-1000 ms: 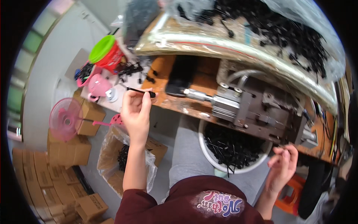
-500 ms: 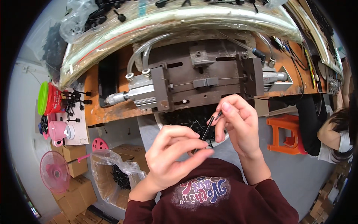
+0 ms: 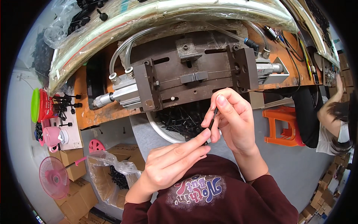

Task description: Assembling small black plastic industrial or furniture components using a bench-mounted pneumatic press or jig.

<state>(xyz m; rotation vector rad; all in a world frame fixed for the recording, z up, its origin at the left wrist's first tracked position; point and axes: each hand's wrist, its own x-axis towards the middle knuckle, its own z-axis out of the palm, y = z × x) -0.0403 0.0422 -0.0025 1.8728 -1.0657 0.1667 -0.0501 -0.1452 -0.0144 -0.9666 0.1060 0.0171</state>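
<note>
A: What are the hands doing right now?

B: The right hand [image 3: 233, 125] is pinching a thin black pin [image 3: 211, 125] between thumb and forefinger, holding it nearly upright at about five o'clock from the metal press fixture [image 3: 190, 80]. The left hand [image 3: 169, 164] is reaching up from seven o'clock, its forefinger and thumb closing on the pin's lower end. So both grips are pressed together on the same pin, just in front of the person's chest and above the white basin [image 3: 158, 130].

A: How would you judge the step being done well?

B: I'd say the left fingers should be steadying only the tip while the right is carrying the weight, keeping the pin straight, not bending. It looks slender, so light pressure seems wise.

A: And the containers?

B: The white basin, sitting under the bench [image 3: 84, 112] at six o'clock from the fixture, is holding a heap of similar black pieces. At eight o'clock, a cardboard box [image 3: 100, 179] lined with clear plastic is holding more black parts. At eleven o'clock a clear bag [image 3: 67, 22] is lying on the bench top, with dark pieces showing through. A pink cup [image 3: 52, 136] is standing at nine o'clock; I cannot tell what is inside.
</note>
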